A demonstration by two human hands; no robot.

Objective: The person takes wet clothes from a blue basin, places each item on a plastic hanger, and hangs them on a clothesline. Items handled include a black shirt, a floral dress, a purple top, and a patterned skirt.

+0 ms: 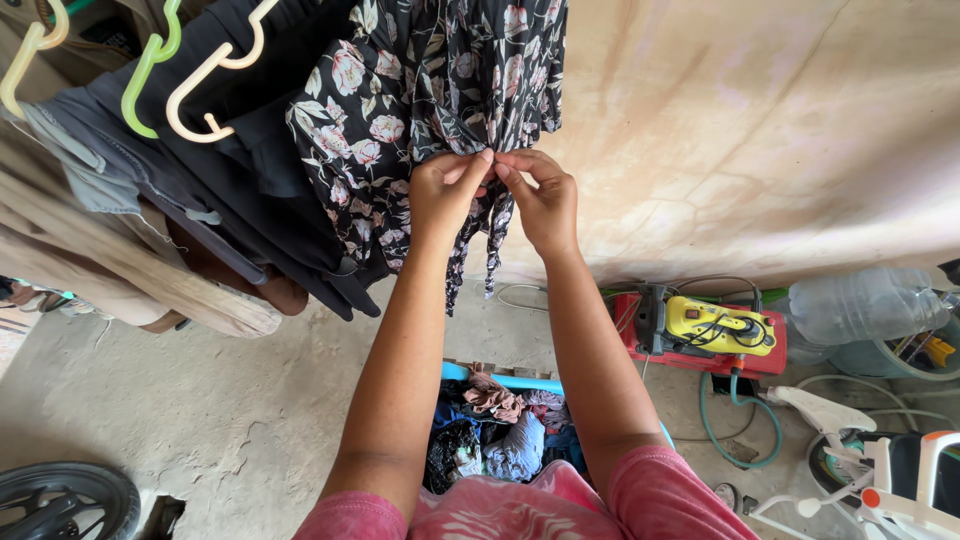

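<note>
While I watch the head feed, both arms are raised to the hanging laundry.
Left hand: left hand (443, 190) closed narrow, fingertips pinching a fold of the black floral-print fabric garment (430, 90).
Right hand: right hand (545, 200) closed the same way, fingertips meeting the left's on that fold; looks to me like a tie or fastening being worked, hence the tight two-handed pinch.
Garment: hangs in front of the stained beige wall (760, 130), loose strips dangling below the hands.
Neighbours: dark clothes on pale plastic hangers (215, 75) just to the left, touching the floral one.
Below: blue plastic basket (520, 383) of crumpled mixed clothes between the forearms, close under the hanging clothes.
Floor right: yellow-and-red pressure washer (715, 330) with green hose, clear plastic bottle (865, 305), well apart from the hands.
Floor left: black tyre (65, 495).
</note>
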